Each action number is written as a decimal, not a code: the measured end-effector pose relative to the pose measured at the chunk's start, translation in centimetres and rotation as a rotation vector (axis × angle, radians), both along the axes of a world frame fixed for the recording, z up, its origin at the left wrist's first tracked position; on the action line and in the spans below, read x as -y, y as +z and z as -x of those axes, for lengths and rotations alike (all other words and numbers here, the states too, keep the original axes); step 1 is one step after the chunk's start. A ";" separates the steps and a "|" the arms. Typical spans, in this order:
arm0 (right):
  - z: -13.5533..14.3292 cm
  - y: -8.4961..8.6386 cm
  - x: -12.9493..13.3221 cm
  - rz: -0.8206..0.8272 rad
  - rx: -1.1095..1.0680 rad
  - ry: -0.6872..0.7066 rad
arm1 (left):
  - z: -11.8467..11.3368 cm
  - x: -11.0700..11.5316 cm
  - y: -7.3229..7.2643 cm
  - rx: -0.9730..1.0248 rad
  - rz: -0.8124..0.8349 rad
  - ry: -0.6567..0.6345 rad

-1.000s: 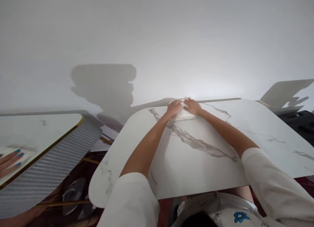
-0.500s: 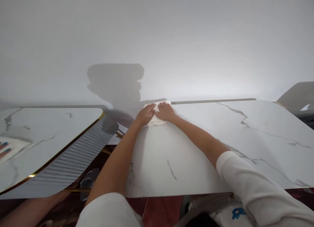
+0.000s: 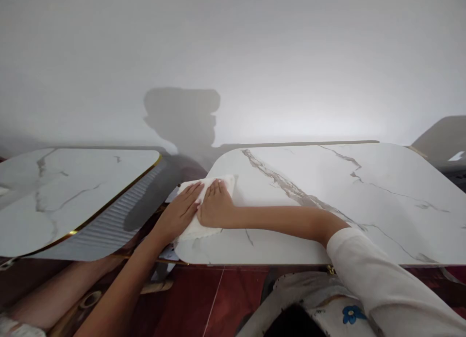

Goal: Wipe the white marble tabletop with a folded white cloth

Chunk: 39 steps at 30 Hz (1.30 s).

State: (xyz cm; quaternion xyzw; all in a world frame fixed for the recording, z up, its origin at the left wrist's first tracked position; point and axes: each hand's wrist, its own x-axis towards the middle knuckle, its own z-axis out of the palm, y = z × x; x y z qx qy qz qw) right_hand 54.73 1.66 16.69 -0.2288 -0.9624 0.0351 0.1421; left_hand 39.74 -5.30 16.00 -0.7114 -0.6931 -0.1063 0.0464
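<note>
A white cloth point(image 3: 207, 231) lies spread at the left end of a white marble-patterned tabletop point(image 3: 269, 176), partly over its rounded edge. My left hand point(image 3: 180, 211) rests flat on the cloth's left part, fingers stretched out and pointing away from me. Beside it, my right hand point(image 3: 216, 207) presses flat on the cloth with its fingers extended. The two hands almost touch near the middle of the cloth. Much of the cloth's centre is hidden under them.
A second marble-patterned table point(image 3: 83, 181) with a gold edge and ribbed grey side point(image 3: 109, 235) stands to the left. A plain wall point(image 3: 276, 60) rises behind both. Another person's bare limb point(image 3: 61, 293) shows at lower left, above a dark red floor point(image 3: 196, 298).
Both hands and the cloth have moved from the tabletop's back edge toward me and left, to its left end. The other person's hand on the left table has gone out of view.
</note>
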 end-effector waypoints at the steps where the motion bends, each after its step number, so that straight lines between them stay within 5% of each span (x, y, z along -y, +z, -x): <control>1: -0.6 0.1 0.8 -0.007 -0.003 0.026 | -0.6 1.2 0.0 0.008 -0.007 0.020; 7: -4.7 -0.3 3.7 0.011 -0.072 0.145 | -5.1 6.1 -0.5 -0.046 -0.015 0.107; 12: -7.8 -0.9 3.0 -0.022 -0.115 0.177 | -8.1 5.8 -1.2 -0.121 -0.027 0.135; 19: -7.9 -1.7 -2.4 0.022 -0.130 0.127 | -8.0 -0.6 -1.8 -0.123 0.011 0.147; 27: -2.9 -2.2 -9.7 0.074 -0.072 0.094 | -3.0 -8.2 -2.5 -0.121 -0.022 0.114; 39: 2.2 -2.7 -16.7 0.136 -0.126 0.072 | 2.0 -15.4 -2.6 -0.176 -0.012 0.090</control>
